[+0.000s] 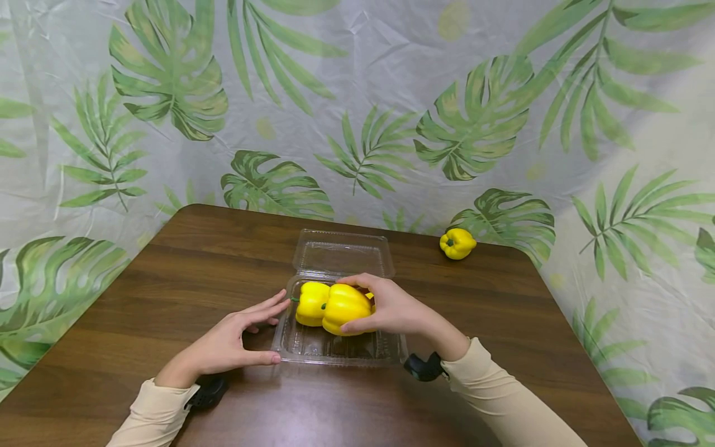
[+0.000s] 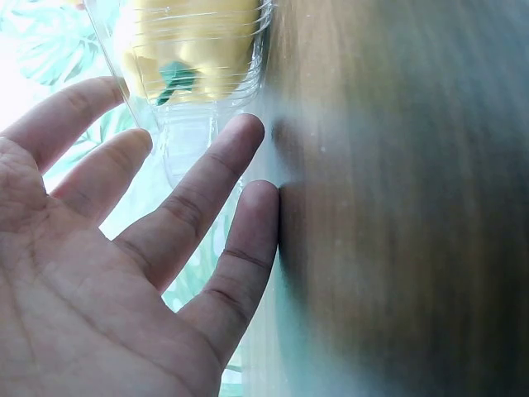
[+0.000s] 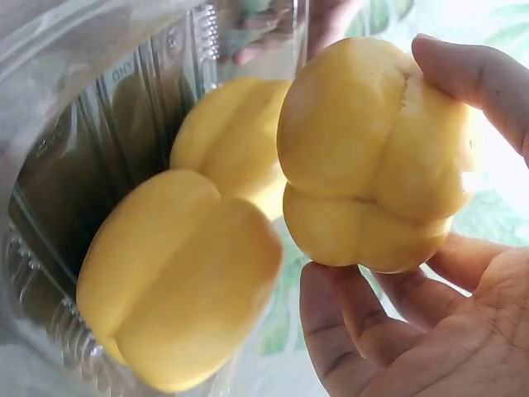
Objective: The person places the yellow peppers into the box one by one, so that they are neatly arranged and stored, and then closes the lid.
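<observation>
My right hand (image 1: 393,307) grips a yellow bell pepper (image 3: 372,141) between thumb and fingers, above a clear plastic clamshell box (image 1: 335,354). Two more yellow peppers lie in the box: one pepper (image 3: 182,281) is in front in the right wrist view, the other pepper (image 3: 227,136) behind it. From the head, the left pepper (image 1: 310,305) shows plainly, while the held one and my hand mostly hide the other. My left hand (image 1: 223,341) is spread at the box's left side, with the thumb at its near left corner and no pepper in it.
The box's lid (image 1: 343,254) lies folded back, away from me. Another yellow pepper (image 1: 458,243) lies near the far right edge of the brown wooden table (image 1: 167,279). Behind the table hangs a leaf-patterned cloth (image 1: 368,81).
</observation>
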`<state>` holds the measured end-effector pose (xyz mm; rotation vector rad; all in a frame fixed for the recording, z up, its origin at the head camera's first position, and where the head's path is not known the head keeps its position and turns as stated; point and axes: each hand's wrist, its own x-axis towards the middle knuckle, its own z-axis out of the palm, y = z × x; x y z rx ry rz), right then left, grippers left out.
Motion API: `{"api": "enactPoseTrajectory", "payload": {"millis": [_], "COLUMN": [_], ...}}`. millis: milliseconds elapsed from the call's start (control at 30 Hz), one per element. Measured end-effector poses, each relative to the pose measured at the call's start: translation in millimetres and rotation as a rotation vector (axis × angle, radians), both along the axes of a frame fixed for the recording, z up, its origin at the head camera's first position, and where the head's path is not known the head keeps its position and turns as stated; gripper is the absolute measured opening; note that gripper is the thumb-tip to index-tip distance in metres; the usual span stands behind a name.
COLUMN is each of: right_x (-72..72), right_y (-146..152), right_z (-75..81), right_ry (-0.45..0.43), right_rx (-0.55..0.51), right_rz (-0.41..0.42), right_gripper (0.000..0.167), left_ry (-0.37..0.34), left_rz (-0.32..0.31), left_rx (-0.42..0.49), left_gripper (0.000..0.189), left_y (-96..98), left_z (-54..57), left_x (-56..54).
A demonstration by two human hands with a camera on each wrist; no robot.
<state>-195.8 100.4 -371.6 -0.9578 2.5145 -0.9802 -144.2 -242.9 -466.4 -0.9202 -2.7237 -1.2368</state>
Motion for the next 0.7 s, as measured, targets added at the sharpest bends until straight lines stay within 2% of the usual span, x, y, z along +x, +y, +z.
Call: {"api": "enactPoseTrajectory", "payload": {"millis": [500, 700], "right_x": [4.2, 5.7], "right_y": [-23.3, -33.6], "right_z": [-6.5, -2.2], "right_ry": [0.052, 0.077], "right_rx": [0.097, 0.155], "right_rz": [0.075, 0.11], "right_gripper": [0.082, 0.083], "left_ry": [-0.009, -0.001], "left_rz": [-0.006, -0.007], "left_rx": [0.004, 0.004], "left_gripper": [0.09, 0.09], "left_y": [0.3, -0.6], "left_z": [-0.8, -0.9], "left_x": [-0.3, -0.1]}}
